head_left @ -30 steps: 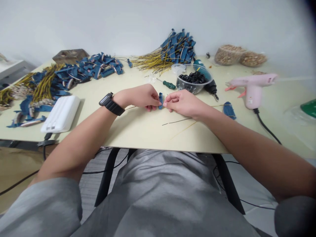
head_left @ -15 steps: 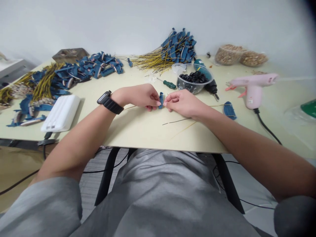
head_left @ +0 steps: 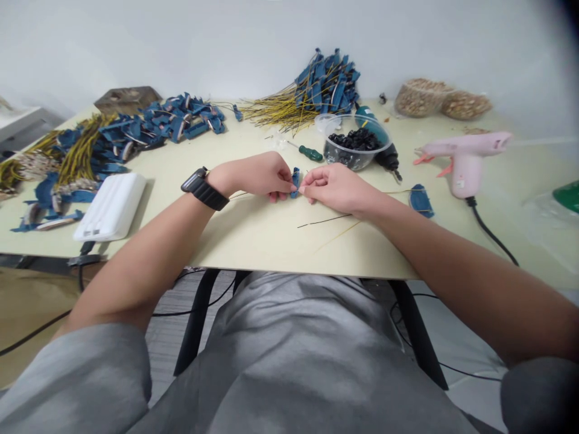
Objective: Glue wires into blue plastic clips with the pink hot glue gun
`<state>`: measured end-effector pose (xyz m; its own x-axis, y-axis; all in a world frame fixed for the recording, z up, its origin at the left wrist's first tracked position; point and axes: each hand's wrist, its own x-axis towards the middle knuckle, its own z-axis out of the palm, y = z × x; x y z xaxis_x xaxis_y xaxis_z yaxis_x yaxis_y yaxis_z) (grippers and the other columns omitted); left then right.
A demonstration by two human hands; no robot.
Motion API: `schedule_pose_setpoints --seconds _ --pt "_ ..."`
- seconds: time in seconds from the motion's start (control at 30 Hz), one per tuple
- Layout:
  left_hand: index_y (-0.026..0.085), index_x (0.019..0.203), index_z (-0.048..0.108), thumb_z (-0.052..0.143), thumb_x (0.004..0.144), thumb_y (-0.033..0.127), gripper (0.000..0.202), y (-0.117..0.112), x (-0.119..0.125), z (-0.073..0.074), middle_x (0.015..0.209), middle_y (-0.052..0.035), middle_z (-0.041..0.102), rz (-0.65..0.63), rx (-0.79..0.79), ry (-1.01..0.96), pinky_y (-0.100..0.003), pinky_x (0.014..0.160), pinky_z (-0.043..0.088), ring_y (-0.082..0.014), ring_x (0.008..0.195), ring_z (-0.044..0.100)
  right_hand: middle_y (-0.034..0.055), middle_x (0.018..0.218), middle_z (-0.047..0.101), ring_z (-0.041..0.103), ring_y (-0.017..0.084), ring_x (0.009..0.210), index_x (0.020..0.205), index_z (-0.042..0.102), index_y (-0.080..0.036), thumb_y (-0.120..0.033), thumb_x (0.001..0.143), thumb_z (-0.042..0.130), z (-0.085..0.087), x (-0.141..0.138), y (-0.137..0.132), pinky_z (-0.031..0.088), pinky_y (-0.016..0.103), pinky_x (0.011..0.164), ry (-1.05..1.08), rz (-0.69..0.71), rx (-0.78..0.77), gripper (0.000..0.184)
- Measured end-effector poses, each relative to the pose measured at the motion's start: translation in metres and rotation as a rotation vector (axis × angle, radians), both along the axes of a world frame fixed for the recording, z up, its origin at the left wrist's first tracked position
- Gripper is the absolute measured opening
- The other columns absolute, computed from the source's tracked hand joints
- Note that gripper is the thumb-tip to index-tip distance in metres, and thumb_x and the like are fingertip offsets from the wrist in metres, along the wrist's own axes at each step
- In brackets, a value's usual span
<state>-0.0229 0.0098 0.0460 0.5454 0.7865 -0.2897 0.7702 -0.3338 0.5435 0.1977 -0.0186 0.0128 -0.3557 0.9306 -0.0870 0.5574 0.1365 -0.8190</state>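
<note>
Your left fingers (head_left: 281,179) now cover a bit more of the small blue strip (head_left: 295,182) than they did a moment ago. Your left hand (head_left: 253,176) is pinching the strip with its fingertips. Your right hand (head_left: 337,190) is just beside it with its fingertips pressed together, but your fingers hide the spot, so I can't tell if they hold the strip or a thin wire. The strip stands between your hands, above the pale table (head_left: 253,244).

It looks light and a little bendy, so a soft pinch on its flat sides should do. It is small and could slip, and the thin bits could bend if you press too hard.

A thin dark wire (head_left: 323,221) and a thin yellow stick (head_left: 337,236) lie near your right hand. Past your hands are a green screwdriver (head_left: 310,154) and a clear bowl (head_left: 350,163) of black bits. To the right are a pink glue gun (head_left: 465,160) and one more blue piece (head_left: 421,201). To the left are a white power bank (head_left: 111,207) and a big pile of blue strips (head_left: 181,117), and you wear a black watch (head_left: 202,188) on your left wrist
</note>
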Motion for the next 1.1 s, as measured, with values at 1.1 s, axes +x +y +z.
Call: schedule_pose_setpoints --seconds 1.1 --pt "0.016 0.086 0.078 0.069 0.096 0.03 0.02 -0.001 0.001 -0.002 0.08 -0.0051 0.081 0.03 0.003 -0.01 -0.03 0.076 0.055 -0.0182 0.076 0.076 -0.0024 0.064 0.062 0.046 0.013 0.059 0.079 0.066 -0.021 -0.008 0.1 0.069 -0.008 -0.003 0.004 0.032 0.034 0.06 0.023 0.11 0.086 0.025"
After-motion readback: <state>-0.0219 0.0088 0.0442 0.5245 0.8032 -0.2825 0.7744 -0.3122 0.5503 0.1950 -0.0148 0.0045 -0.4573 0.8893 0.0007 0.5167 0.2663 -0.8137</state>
